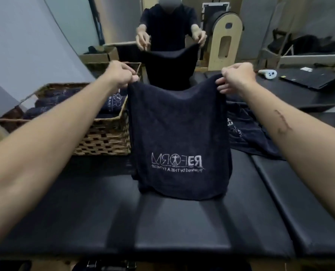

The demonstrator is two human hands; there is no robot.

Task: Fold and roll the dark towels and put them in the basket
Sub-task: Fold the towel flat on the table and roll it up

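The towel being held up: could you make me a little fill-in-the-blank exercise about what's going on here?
1. The left hand and right hand each pinch a top ____ of the dark towel.
2. The towel's white lettering reads ____, as if seen from the back.
3. Rolled towels already lie in the woven ____.
4. The towel's bottom edge rests on the black padded ____.

Missing words: corner; mirrored; basket; table

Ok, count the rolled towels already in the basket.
3 that show: rolled towels lie in the wicker basket, one at its right end, one in the middle and one nearer the left. My left arm may hide more.
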